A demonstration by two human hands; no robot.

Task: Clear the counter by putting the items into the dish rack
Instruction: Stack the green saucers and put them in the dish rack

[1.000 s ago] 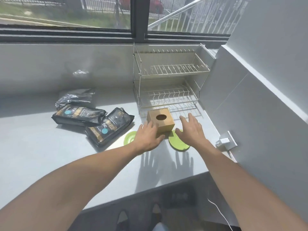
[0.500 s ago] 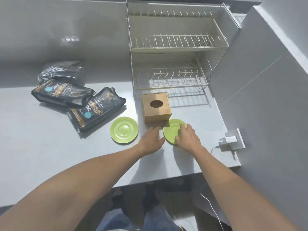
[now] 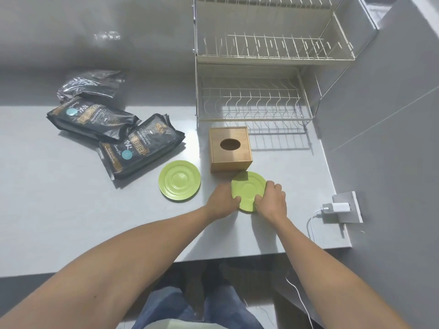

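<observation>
A green saucer lies just in front of a wooden tissue box on the grey counter. My left hand grips its left edge, thumb on top. On the opposite edge, my right hand grips it with curled fingers. A second green saucer lies flat to the left, untouched. Behind the box stands a two-tier wire dish rack, both tiers bare.
Three dark coffee bags lie at the left of the counter. A white charger with its cable sits in a wall socket at the right. A grey wall closes off the right side, and the counter's front edge is near my legs.
My hands came back from the wooden box and closed on the right saucer's two edges. The view tilted down and closer to the counter.
</observation>
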